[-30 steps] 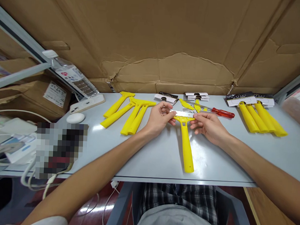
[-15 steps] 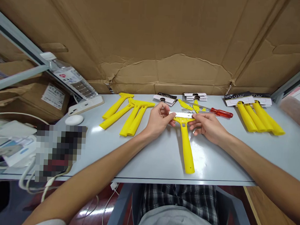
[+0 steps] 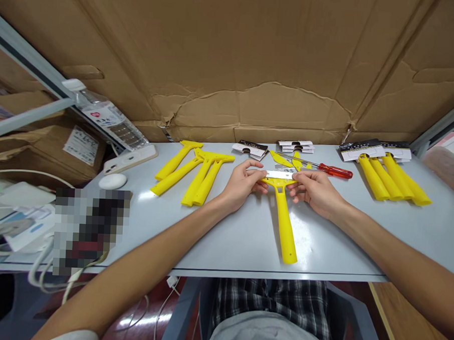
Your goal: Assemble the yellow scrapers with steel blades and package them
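Note:
In front of me is a yellow plastic scraper (image 3: 285, 220), its hollow handle pointing toward me. A thin silvery blade (image 3: 280, 175) lies along its wide head. My left hand (image 3: 242, 185) pinches the left end of head and blade between thumb and fingers. At the opposite end, my right hand (image 3: 318, 193) grips blade and head the same way. Just beyond the blade lie small yellow plastic cover pieces (image 3: 282, 159), a clear-looking packet, and a screwdriver (image 3: 335, 170) with a red handle. Fingertips hide both ends of the blade.
Several yellow scraper handles (image 3: 206, 176) lie to the left. More handles with black-and-white cards (image 3: 390, 179) sit at the right. Folded cards (image 3: 250, 149) rest at the back by the cardboard wall (image 3: 254, 56). A power strip (image 3: 131, 160), white mouse (image 3: 112, 181) and cables occupy the left side.
The scraper and its blade have shifted slightly to the right. My left fingers have changed position a little at the blade's left end; both hands keep their hold.

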Tool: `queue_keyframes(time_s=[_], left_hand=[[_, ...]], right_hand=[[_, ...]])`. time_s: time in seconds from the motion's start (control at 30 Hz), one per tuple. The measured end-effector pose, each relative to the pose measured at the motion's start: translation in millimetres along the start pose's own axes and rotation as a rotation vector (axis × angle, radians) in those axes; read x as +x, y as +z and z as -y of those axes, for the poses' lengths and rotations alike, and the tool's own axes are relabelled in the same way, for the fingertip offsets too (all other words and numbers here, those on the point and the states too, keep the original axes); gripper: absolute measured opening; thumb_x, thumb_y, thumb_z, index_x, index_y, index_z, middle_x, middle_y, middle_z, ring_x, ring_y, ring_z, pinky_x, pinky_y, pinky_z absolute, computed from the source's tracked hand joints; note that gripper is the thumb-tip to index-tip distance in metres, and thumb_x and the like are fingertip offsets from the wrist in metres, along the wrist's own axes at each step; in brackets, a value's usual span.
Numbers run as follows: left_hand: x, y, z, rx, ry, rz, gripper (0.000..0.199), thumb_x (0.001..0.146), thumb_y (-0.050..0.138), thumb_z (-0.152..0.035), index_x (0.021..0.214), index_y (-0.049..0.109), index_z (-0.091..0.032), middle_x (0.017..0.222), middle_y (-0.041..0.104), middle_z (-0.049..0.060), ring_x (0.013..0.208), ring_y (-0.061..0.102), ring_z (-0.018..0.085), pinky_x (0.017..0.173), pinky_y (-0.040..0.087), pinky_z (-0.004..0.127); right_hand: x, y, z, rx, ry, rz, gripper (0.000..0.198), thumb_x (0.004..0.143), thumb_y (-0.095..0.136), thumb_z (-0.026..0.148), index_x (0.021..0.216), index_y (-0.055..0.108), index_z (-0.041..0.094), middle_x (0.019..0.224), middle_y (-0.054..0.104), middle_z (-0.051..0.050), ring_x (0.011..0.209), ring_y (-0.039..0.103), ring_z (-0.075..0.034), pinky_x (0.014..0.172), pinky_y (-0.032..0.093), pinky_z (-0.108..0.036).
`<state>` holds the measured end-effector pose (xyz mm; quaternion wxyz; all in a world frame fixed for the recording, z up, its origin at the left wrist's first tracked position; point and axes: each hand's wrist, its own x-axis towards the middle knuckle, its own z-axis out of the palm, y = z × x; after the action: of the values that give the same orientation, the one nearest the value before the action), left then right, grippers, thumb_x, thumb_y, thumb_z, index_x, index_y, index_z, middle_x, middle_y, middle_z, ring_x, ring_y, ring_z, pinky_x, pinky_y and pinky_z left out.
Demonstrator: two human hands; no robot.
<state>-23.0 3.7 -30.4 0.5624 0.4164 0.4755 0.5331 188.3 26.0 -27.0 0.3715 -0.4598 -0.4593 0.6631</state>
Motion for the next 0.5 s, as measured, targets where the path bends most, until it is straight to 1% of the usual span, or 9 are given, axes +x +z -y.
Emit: queue_keyframes(time_s=[0.1, 0.17, 0.23, 0.33, 0.4, 0.5], left_hand=[[0.4, -0.5, -0.4, -0.022, -0.033, 0.036, 0.038, 0.074, 0.080, -0.027, 0.102, 0.057, -0.017, 0.074, 0.071, 0.002, 0.058, 0.071, 0.015, 0.054, 0.059, 0.025], [0.1, -0.8, 0.0, -0.011, -0.001, 0.038, 0.040, 0.071, 0.081, -0.026, 0.102, 0.057, -0.017, 0.071, 0.071, 0.001, 0.056, 0.071, 0.015, 0.054, 0.059, 0.025], [-0.8, -0.6, 0.4, 0.032, 0.054, 0.015, 0.042, 0.070, 0.081, -0.025, 0.102, 0.054, -0.018, 0.067, 0.070, -0.001, 0.053, 0.071, 0.016, 0.052, 0.057, 0.024], [-3.6, 0.9, -0.5, 0.115, 0.124, -0.030, 0.040, 0.072, 0.080, -0.025, 0.099, 0.050, -0.020, 0.063, 0.069, -0.004, 0.050, 0.070, 0.016, 0.050, 0.054, 0.022], [-5.1, 2.0, -1.7, 0.146, 0.144, -0.037, 0.039, 0.074, 0.078, -0.025, 0.097, 0.048, -0.021, 0.062, 0.068, -0.004, 0.050, 0.070, 0.016, 0.050, 0.053, 0.021], [-4.7, 1.5, -3.0, 0.158, 0.120, -0.009, 0.037, 0.074, 0.077, -0.024, 0.097, 0.047, -0.021, 0.062, 0.068, -0.004, 0.049, 0.069, 0.016, 0.048, 0.053, 0.022]], right_hand=[[-0.7, 0.1, 0.9, 0.001, -0.005, -0.004, 0.016, 0.090, 0.067, 0.024, 0.094, 0.069, 0.010, 0.086, 0.072, -0.013, 0.063, 0.065, -0.013, 0.051, 0.056, -0.024], [-1.6, 0.5, 2.0, -0.003, -0.011, -0.002, 0.017, 0.091, 0.067, 0.025, 0.095, 0.069, 0.009, 0.087, 0.071, -0.013, 0.064, 0.065, -0.013, 0.050, 0.056, -0.024], [-3.0, 1.2, 3.5, -0.013, -0.008, 0.007, 0.018, 0.092, 0.065, 0.027, 0.095, 0.069, 0.009, 0.088, 0.071, -0.013, 0.064, 0.065, -0.013, 0.049, 0.055, -0.024], [-4.8, 2.6, 5.0, -0.027, 0.022, 0.032, 0.020, 0.092, 0.066, 0.029, 0.095, 0.068, 0.009, 0.092, 0.072, -0.015, 0.066, 0.067, -0.015, 0.047, 0.054, -0.026], [-4.9, 3.2, 4.8, -0.024, 0.034, 0.039, 0.019, 0.091, 0.066, 0.027, 0.095, 0.068, 0.009, 0.093, 0.072, -0.015, 0.064, 0.066, -0.014, 0.047, 0.053, -0.025], [-3.5, 3.2, 3.4, -0.018, 0.013, 0.023, 0.015, 0.089, 0.067, 0.023, 0.093, 0.067, 0.009, 0.086, 0.071, -0.013, 0.058, 0.061, -0.011, 0.046, 0.052, -0.024]])
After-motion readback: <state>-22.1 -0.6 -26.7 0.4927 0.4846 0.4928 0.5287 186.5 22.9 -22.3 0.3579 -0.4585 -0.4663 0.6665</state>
